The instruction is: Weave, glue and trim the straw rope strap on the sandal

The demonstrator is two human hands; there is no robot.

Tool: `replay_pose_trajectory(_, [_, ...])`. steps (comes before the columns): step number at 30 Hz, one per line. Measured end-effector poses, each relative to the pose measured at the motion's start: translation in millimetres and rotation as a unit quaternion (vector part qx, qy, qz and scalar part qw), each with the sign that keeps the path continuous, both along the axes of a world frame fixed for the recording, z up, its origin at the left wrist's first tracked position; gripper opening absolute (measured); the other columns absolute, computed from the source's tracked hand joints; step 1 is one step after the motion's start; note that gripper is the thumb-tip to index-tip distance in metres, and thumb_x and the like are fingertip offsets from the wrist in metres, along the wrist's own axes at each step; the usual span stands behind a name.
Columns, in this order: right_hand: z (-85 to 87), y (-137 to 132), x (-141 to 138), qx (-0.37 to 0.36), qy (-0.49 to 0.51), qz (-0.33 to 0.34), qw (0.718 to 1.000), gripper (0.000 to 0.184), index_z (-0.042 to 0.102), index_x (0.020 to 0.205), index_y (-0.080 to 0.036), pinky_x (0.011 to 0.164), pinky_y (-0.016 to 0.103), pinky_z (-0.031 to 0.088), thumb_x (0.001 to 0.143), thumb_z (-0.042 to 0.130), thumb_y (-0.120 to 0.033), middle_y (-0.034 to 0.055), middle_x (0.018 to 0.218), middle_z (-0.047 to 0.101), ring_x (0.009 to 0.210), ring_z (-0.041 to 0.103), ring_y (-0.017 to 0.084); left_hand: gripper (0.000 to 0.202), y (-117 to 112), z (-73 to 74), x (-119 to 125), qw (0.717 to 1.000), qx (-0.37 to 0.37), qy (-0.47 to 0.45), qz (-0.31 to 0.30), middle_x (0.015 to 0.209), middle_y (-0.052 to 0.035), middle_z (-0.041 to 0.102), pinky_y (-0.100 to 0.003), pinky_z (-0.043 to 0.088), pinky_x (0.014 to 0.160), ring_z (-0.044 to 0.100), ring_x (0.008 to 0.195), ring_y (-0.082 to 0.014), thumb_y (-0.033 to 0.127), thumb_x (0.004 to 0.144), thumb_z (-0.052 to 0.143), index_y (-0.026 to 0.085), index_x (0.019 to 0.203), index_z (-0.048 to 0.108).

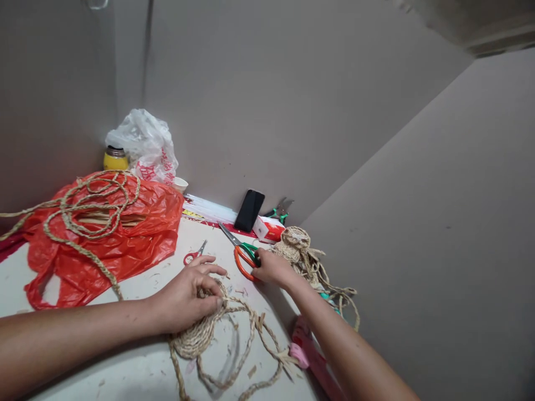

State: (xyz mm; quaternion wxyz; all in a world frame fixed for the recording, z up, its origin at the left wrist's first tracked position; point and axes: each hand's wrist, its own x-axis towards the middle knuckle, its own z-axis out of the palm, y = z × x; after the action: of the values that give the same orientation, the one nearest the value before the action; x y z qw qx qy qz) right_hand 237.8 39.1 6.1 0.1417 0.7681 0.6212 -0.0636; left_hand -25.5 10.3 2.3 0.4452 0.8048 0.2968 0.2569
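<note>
A white tabletop (137,278) sits in a grey corner. Left hand (190,298) presses curled fingers onto braided rope (196,337); right hand (271,270), beside it, grips orange-handled scissors (242,253).

Orange and green handles with silver blades are seen on the large scissors (243,253). Red handles are borne by the small scissors (194,254). The braided rope (200,334) is tan and straw-coloured. A bright red plastic bag (137,234) is shown, a white bag (144,145) with red print, a yellow jar (115,160) and a black phone (249,210).
</note>
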Motion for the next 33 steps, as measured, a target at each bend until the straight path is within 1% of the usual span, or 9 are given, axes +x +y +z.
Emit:
replay_pose_trajectory(4, [4.2,-3.2,-5.0,0.014,-0.004,-0.003,1.0,0.03,0.056,0.119,-0.017,0.082,0.042,0.053,0.092,0.057,-0.031,0.0077,0.119,0.059,0.098,0.062,0.021,0.011,1.8,-0.8,0.7,0.999,-0.03,-0.03,0.017,0.126,-0.0055,0.061,-0.05,0.022,0.111,0.031,0.136,-0.0291,0.02,0.074,0.065,0.023,0.072,0.075])
replay_pose_trajectory(9, [21.2,-39.3,-2.4,0.09,0.018,0.023,0.996,0.025,0.065,0.098,-0.013,0.068,0.034,0.048,0.085,0.056,-0.032,0.0101,0.085,0.069,0.079,0.064,0.025,0.009,4.3,-2.6,-1.4,0.992,-0.081,-0.08,0.048,0.123,-0.0066,0.062,-0.049,0.023,0.11,0.036,0.131,-0.0285,0.023,0.072,0.066,0.023,0.071,0.075])
replay_pose_trajectory(12, [25.7,-77.0,7.3,0.135,0.049,0.051,0.988,0.035,0.058,0.115,-0.017,0.07,0.03,0.048,0.084,0.048,-0.03,0.0098,0.098,0.07,0.085,0.065,0.024,0.009,6.1,-3.7,-2.0,0.988,-0.096,-0.107,0.062,0.12,-0.0081,0.064,-0.048,0.024,0.109,0.042,0.126,-0.0279,0.024,0.072,0.067,0.022,0.07,0.075])
replay_pose_trajectory(14, [22.1,-104.1,14.0,0.154,0.064,0.061,0.984,0.04,0.055,0.118,-0.017,0.071,0.03,0.049,0.083,0.045,-0.032,0.0108,0.102,0.07,0.087,0.066,0.024,0.009,6.8,-4.1,-1.9,0.985,-0.102,-0.125,0.067,0.118,-0.009,0.065,-0.047,0.025,0.109,0.047,0.123,-0.0275,0.025,0.071,0.067,0.021,0.07,0.075])
replay_pose_trajectory(17, [10.1,-140.6,19.7,0.204,0.105,0.083,0.97,0.038,0.057,0.11,-0.017,0.068,0.032,0.052,0.082,0.045,-0.039,0.0128,0.093,0.073,0.08,0.068,0.025,0.01,7.0,-4.1,-2.0,0.981,-0.115,-0.142,0.067,0.116,-0.0103,0.065,-0.046,0.028,0.108,0.051,0.119,-0.0276,0.027,0.07,0.066,0.02,0.07,0.074])
replay_pose_trajectory(20, [1.6,-164.9,18.9,0.219,0.079,0.099,0.968,0.032,0.059,0.097,-0.019,0.06,0.033,0.052,0.082,0.047,-0.045,0.0123,0.081,0.072,0.07,0.068,0.026,0.011,6.9,-3.9,-2.6,0.977,-0.139,-0.15,0.065,0.117,-0.0113,0.065,-0.045,0.03,0.106,0.053,0.118,-0.028,0.028,0.07,0.067,0.02,0.071,0.074])
replay_pose_trajectory(23, [2.9,-174.5,15.4,0.205,0.06,0.128,0.968,0.026,0.058,0.095,-0.021,0.057,0.032,0.051,0.083,0.049,-0.043,0.0083,0.074,0.071,0.064,0.067,0.024,0.013,7.1,-3.3,-3.4,0.969,-0.168,-0.166,0.069,0.118,-0.0119,0.064,-0.043,0.032,0.105,0.053,0.118,-0.0282,0.031,0.069,0.069,0.019,0.072,0.074])
replay_pose_trajectory(28, [14.9,-171.9,5.2,0.184,0.06,0.174,0.965,0.024,0.055,0.099,-0.023,0.06,0.032,0.05,0.084,0.053,-0.042,0.0062,0.078,0.069,0.068,0.065,0.023,0.017,8.0,-1.9,-3.6,0.954,-0.223,-0.189,0.068,0.121,-0.0122,0.063,-0.041,0.033,0.103,0.055,0.115,-0.0281,0.034,0.068,0.07,0.017,0.072,0.073])
replay_pose_trajectory(33, [16.8,-164.8,-7.0,0.163,0.075,0.163,0.97,0.022,0.054,0.096,-0.023,0.062,0.031,0.048,0.085,0.052,-0.043,0.0049,0.078,0.067,0.07,0.064,0.022,0.021,8.9,-0.8,-3.0,0.933,-0.286,-0.21,0.062,0.123,-0.0116,0.062,-0.038,0.033,0.102,0.057,0.112,-0.0273,0.036,0.066,0.073,0.016,0.074,0.072])
